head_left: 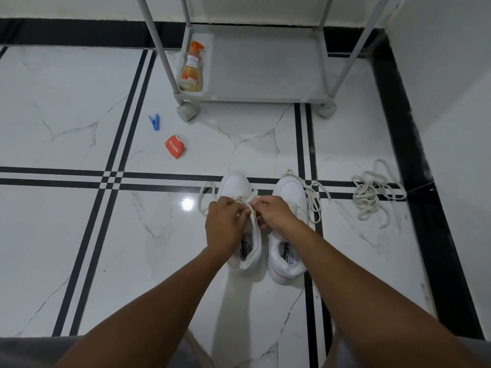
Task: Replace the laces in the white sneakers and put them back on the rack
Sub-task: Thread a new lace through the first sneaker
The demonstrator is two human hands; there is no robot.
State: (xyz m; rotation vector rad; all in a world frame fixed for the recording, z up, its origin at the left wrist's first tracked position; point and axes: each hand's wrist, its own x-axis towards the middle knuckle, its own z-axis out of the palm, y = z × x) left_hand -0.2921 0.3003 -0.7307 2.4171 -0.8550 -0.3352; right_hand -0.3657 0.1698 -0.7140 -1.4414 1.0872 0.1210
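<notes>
Two white sneakers stand side by side on the tiled floor, toes pointing away from me. My left hand (224, 221) and my right hand (273, 212) meet over the left sneaker (236, 184), each pinching a part of its white lace (252, 205) above the tongue. One loose end of that lace loops out to the left (204, 193). The right sneaker (289, 189) has a lace trailing off its right side (314, 197). A separate pile of off-white laces (374, 192) lies on the floor further right. The grey rack (255, 98) stands beyond the shoes.
An orange-capped spray bottle (191, 69) stands on the rack's bottom shelf at its left corner. A blue clothes peg (154, 121) and a small red packet (174, 146) lie on the floor to the left. A white wall (451, 115) closes the right side.
</notes>
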